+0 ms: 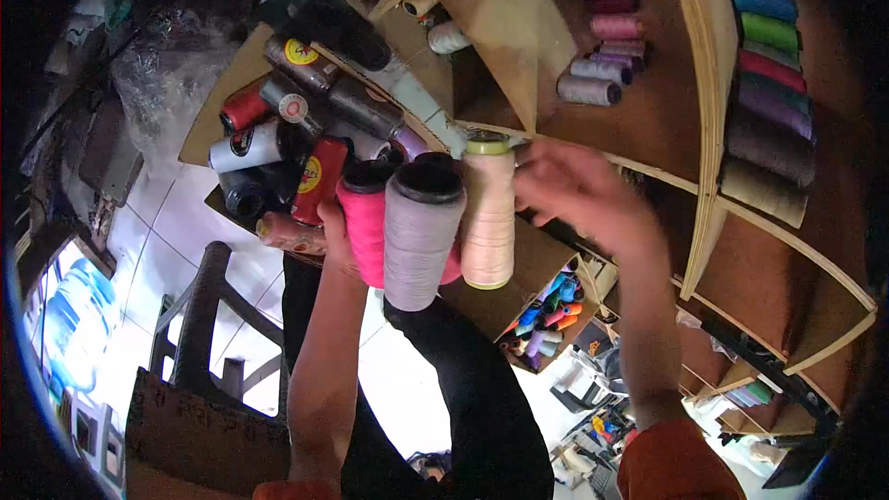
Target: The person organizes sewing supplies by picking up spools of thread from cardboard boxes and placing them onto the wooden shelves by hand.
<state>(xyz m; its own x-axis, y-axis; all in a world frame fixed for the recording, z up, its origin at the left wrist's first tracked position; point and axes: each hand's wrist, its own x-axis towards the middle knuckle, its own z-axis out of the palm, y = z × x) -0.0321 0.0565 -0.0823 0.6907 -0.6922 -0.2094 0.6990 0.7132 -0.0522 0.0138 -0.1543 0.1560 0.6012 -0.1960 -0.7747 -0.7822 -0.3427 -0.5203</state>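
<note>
My left hand [338, 239] holds several thread cones in a bunch, among them a pink cone [363, 222] and a grey cone [424, 236] in front. A cream cone [488, 218] with a yellow-green top stands upright just right of the grey one. Beside the cream cone's upper right side is my right hand [569, 185], blurred, its fingers partly bent; whether they touch the cone or hold anything is unclear. Behind my left hand, a cardboard box [206, 130] holds red, white and dark cones.
Wooden shelves [704, 130] with rows of coloured cones rise on the right. Below them is a box of small colourful spools [556, 315]. A dark chair frame [208, 315] stands at lower left, on white floor tiles [148, 231]. My dark-clothed legs are below my hands.
</note>
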